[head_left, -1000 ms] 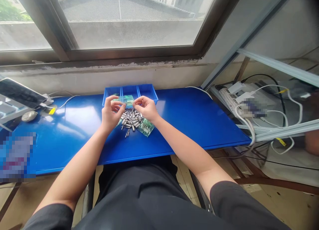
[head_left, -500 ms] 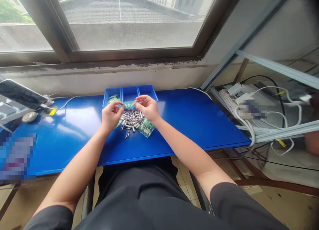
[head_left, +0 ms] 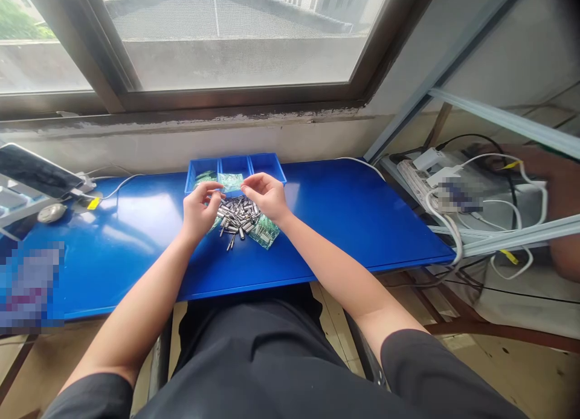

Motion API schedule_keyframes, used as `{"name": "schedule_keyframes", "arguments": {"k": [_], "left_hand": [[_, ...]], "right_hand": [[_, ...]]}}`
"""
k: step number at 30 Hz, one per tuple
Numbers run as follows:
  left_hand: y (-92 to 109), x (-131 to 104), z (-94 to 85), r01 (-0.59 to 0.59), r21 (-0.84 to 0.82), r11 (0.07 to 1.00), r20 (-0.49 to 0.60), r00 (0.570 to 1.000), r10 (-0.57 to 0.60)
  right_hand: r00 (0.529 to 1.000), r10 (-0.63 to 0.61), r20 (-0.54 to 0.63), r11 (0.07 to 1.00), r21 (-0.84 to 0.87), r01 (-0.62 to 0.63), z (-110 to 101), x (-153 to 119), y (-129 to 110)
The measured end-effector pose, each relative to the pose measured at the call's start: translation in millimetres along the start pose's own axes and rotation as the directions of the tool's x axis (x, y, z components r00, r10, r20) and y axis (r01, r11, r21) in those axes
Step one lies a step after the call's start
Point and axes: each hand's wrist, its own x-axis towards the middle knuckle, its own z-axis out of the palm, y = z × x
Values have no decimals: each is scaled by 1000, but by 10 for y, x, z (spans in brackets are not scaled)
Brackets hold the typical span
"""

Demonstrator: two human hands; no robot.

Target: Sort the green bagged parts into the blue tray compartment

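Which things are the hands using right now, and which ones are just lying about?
Seem to be in use:
- small green packet by the fingers
- pile of metal pieces
- green packet at the pile's edge
- blue tray with three compartments

Seem to be just lying about:
- phone
- pale mouse-like thing
- white cables

Taking the blue bins (head_left: 267,167) as landmark: right of them, the counter (head_left: 348,213) lies open; left of them too, up to the mouse (head_left: 52,213) and phone (head_left: 38,170); straight in front, the pile of metal parts (head_left: 238,216) blocks low passage
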Motion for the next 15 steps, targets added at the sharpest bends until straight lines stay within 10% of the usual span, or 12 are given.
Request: {"name": "schedule_keyframes", "arguments": {"k": [15], "left_hand": [[24,53,-20,-7,166,986,-150,988,32]], "right_hand": [[1000,12,24,971,-240,-6,-39,-25,-22]]}}
